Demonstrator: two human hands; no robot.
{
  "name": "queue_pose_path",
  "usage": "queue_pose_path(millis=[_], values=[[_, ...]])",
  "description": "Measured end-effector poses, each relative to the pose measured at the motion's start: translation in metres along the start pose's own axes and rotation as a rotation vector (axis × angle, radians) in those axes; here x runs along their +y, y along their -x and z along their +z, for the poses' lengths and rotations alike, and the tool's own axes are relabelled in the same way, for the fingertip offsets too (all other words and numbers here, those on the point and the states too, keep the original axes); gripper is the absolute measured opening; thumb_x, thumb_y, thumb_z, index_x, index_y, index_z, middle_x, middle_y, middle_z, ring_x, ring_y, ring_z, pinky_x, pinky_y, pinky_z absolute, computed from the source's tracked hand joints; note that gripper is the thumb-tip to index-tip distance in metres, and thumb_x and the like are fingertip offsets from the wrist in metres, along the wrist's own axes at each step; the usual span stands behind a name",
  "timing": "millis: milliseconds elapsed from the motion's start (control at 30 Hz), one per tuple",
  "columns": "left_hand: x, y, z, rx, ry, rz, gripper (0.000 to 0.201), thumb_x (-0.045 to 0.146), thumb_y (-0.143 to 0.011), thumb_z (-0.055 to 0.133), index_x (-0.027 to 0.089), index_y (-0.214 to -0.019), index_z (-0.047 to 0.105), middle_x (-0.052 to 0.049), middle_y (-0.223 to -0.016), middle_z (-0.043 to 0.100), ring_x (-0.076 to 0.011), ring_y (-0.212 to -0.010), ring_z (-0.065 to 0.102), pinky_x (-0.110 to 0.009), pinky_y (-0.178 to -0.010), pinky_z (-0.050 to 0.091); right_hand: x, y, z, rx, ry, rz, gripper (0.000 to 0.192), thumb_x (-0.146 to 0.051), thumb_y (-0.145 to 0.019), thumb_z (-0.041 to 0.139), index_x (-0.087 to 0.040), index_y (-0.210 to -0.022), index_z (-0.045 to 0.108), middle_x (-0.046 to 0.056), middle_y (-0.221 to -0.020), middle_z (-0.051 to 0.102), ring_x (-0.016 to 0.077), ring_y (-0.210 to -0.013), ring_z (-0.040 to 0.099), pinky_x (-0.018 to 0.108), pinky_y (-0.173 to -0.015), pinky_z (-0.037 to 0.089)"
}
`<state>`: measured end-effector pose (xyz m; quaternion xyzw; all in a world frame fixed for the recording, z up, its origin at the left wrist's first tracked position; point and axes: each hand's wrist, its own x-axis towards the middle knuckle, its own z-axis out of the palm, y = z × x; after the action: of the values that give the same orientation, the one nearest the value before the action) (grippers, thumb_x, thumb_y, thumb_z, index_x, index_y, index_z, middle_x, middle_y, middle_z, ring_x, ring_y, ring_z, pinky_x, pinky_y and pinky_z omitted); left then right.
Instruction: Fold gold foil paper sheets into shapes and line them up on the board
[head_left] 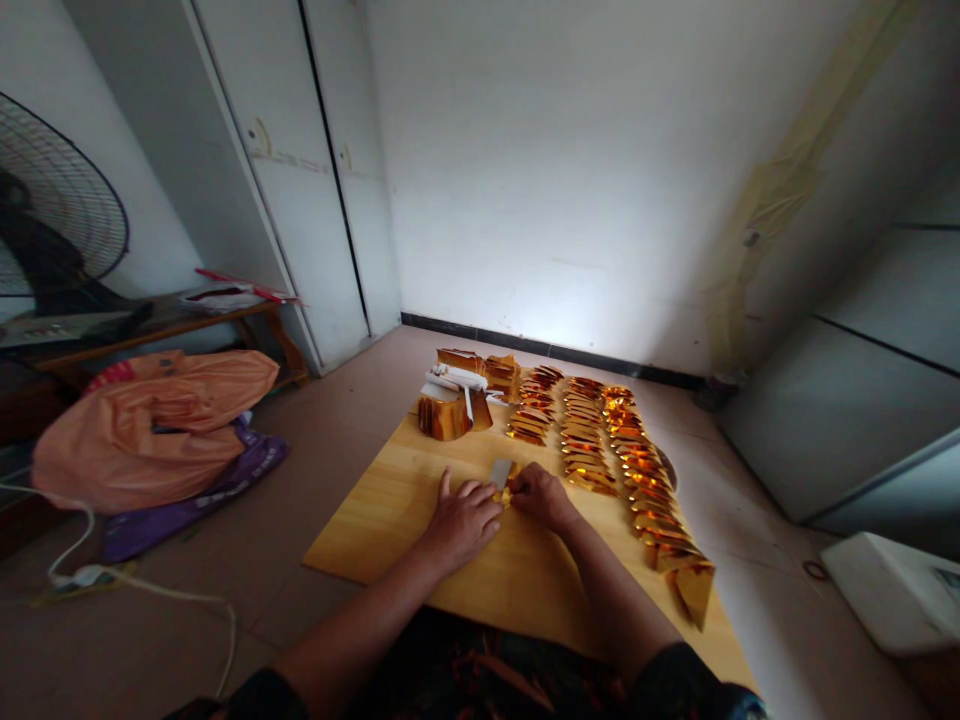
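On the wooden board (pixel 390 505) in front of me lies a small piece of gold foil paper (pixel 504 496) with a pale grey strip (pixel 499 472) on or beside it. My left hand (pixel 463 518) rests flat with its fingers stretched out, the fingertips touching the left side of this piece. At the right side, my right hand (pixel 544 495) is closed, its fingers pinching the edge of the gold foil paper. Its fingertips are partly hidden. Beyond my hands stands a bent stack of gold foil sheets (pixel 442 418), with white paper strips (pixel 457 377) on top.
Rows of folded gold foil pieces (pixel 589 440) cover the board's right side, the longest row (pixel 649 490) reaching toward me. A fan (pixel 60 220) and an orange bag (pixel 157 430) are at left. A white cable (pixel 180 597) crosses the floor; a white box (pixel 896 590) stands right.
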<state>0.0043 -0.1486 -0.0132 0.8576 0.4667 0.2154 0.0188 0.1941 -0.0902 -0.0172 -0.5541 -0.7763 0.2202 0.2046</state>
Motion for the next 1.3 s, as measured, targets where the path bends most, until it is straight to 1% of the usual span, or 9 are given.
queue_pose_path(millis=[100, 200, 333, 433, 567, 700, 933, 1067, 1300], values=[[0.003, -0.006, 0.002, 0.032, 0.014, -0.03, 0.011, 0.03, -0.086, 0.055, 0.028, -0.082, 0.064, 0.006, -0.11, 0.066, -0.0202, -0.105, 0.053, -0.062, -0.109, -0.003, 0.004, 0.0, 0.004, 0.032, 0.016, -0.063, 0.015, -0.01, -0.075, 0.057, -0.02, -0.077, 0.068, 0.002, -0.086, 0.064, 0.0127, -0.078, 0.06, 0.021, -0.07, 0.043], [0.004, -0.012, 0.003, 0.07, -0.007, -0.045, 0.015, 0.028, -0.086, 0.054, 0.027, -0.075, 0.064, 0.004, -0.097, 0.068, -0.0195, -0.098, 0.055, -0.061, -0.11, 0.0, 0.002, 0.005, 0.006, 0.058, 0.075, -0.13, 0.022, -0.009, -0.081, 0.051, -0.02, -0.086, 0.069, 0.003, -0.089, 0.063, 0.0122, -0.077, 0.059, 0.021, -0.071, 0.043], [0.0, -0.017, 0.001, 0.11, -0.082, -0.063, 0.016, 0.022, -0.084, 0.054, 0.025, -0.073, 0.064, 0.001, -0.099, 0.067, -0.0203, -0.1, 0.053, -0.059, -0.109, 0.011, -0.014, 0.017, 0.003, -0.013, 0.252, -0.148, 0.022, -0.013, -0.084, 0.05, -0.022, -0.089, 0.069, 0.005, -0.091, 0.062, 0.0142, -0.081, 0.058, 0.023, -0.071, 0.04], [-0.006, -0.018, 0.0, 0.084, -0.128, -0.11, 0.015, 0.02, -0.084, 0.055, 0.023, -0.074, 0.066, -0.002, -0.094, 0.067, -0.0205, -0.097, 0.053, -0.053, -0.103, 0.024, -0.029, 0.025, 0.0, -0.044, 0.396, -0.135, 0.017, -0.02, -0.085, 0.052, -0.022, -0.083, 0.068, 0.006, -0.091, 0.062, 0.0182, -0.088, 0.055, 0.027, -0.071, 0.037], [-0.01, -0.018, 0.001, 0.022, -0.16, -0.133, 0.018, 0.016, -0.084, 0.051, 0.02, -0.075, 0.067, -0.005, -0.084, 0.065, -0.0202, -0.09, 0.053, -0.042, -0.09, 0.035, -0.039, 0.034, 0.0, -0.02, 0.424, -0.164, 0.011, -0.027, -0.085, 0.056, -0.024, -0.084, 0.067, 0.004, -0.096, 0.061, 0.0194, -0.094, 0.05, 0.029, -0.075, 0.033], [-0.01, -0.02, 0.001, 0.038, -0.18, -0.148, 0.022, 0.02, -0.086, 0.049, 0.019, -0.074, 0.067, -0.005, -0.083, 0.065, -0.0204, -0.089, 0.052, -0.041, -0.087, 0.034, -0.038, 0.039, 0.006, -0.015, 0.409, -0.197, 0.01, -0.028, -0.086, 0.056, -0.026, -0.091, 0.065, 0.003, -0.1, 0.061, 0.0187, -0.095, 0.048, 0.03, -0.077, 0.031], [-0.005, -0.019, 0.001, 0.068, -0.169, -0.178, 0.018, 0.023, -0.084, 0.055, 0.021, -0.071, 0.067, -0.003, -0.081, 0.065, -0.0197, -0.088, 0.051, -0.044, -0.092, 0.028, -0.025, 0.039, 0.012, 0.031, 0.397, -0.26, 0.01, -0.026, -0.088, 0.056, -0.027, -0.091, 0.065, 0.001, -0.096, 0.062, 0.0167, -0.092, 0.049, 0.028, -0.075, 0.029], [-0.005, -0.02, 0.004, 0.088, -0.159, -0.131, 0.017, 0.021, -0.084, 0.056, 0.021, -0.07, 0.065, -0.002, -0.081, 0.064, -0.0193, -0.089, 0.051, -0.043, -0.092, 0.028, -0.023, 0.04, 0.009, 0.048, 0.423, -0.347, 0.008, -0.026, -0.089, 0.056, -0.025, -0.09, 0.064, 0.001, -0.091, 0.063, 0.0156, -0.089, 0.05, 0.028, -0.076, 0.029], [-0.011, -0.018, 0.011, 0.011, -0.126, -0.005, 0.016, 0.015, -0.084, 0.053, 0.018, -0.071, 0.063, -0.003, -0.08, 0.064, -0.0173, -0.082, 0.052, -0.033, -0.074, 0.035, -0.026, 0.042, 0.009, 0.122, 0.548, -0.486, 0.014, -0.021, -0.09, 0.054, -0.019, -0.078, 0.06, 0.0, -0.077, 0.062, 0.015, -0.074, 0.049, 0.031, -0.071, 0.028]])
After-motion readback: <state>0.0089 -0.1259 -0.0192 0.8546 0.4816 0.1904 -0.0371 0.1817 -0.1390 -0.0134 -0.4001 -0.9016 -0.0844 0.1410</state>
